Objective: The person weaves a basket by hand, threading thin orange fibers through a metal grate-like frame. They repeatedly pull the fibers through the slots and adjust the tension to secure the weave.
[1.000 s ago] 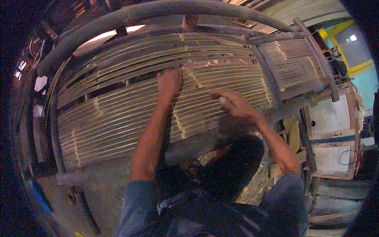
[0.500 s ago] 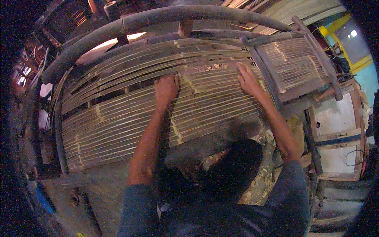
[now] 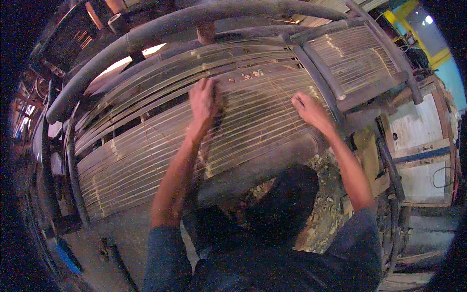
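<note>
Bamboo slats (image 3: 141, 163) make one long panel spread out under both hands in my feed. Half a second ago the right hand (image 3: 311, 111) was stretched toward the far slats near some wood chips (image 3: 247, 75); it has drawn back toward the body, fingers curled (whether they pinch anything, I can't tell). The left hand (image 3: 203, 100) stays near the dark gap (image 3: 129, 127), blurred now, so I can't tell its grip. The left forearm (image 3: 176, 170) blocks some slats from me. Beyond curves a thick rail (image 3: 233, 9); a smaller panel (image 3: 352, 58) sits right.
</note>
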Motion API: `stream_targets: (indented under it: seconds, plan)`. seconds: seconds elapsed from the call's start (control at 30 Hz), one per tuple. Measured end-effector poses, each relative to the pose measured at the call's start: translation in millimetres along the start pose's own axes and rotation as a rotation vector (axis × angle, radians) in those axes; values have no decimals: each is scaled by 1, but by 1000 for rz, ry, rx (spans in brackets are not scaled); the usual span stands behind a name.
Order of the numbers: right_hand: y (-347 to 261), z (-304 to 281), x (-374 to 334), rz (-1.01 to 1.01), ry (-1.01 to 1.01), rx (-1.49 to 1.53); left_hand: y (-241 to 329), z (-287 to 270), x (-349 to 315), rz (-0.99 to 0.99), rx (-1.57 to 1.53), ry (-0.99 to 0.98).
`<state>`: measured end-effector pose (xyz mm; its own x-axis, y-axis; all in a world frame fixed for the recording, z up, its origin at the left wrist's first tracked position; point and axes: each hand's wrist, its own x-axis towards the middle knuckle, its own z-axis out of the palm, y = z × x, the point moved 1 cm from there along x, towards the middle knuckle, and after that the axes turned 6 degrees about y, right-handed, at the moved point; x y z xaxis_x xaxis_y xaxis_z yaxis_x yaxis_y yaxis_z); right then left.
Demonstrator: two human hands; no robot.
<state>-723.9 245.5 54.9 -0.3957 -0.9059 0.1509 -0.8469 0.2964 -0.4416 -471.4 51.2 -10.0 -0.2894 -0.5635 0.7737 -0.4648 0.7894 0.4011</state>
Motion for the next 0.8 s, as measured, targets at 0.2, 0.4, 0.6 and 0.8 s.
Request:
stream_targets:
  seconds: [0.2,0.4,0.6,0.8]
  plan:
    - [-5,-58,-46,-16,31,16,42,114,9,-74,-121,-134]
    - [-41,-88,-42,-91,96,-41,53,157,17,-538,-17,-437]
    - [-96,-117,5,-381,207,-64,45,157,22,-249,12,-458]
    - [-103,-98,74,-463,342,48,74,135,25,-309,-1,-383]
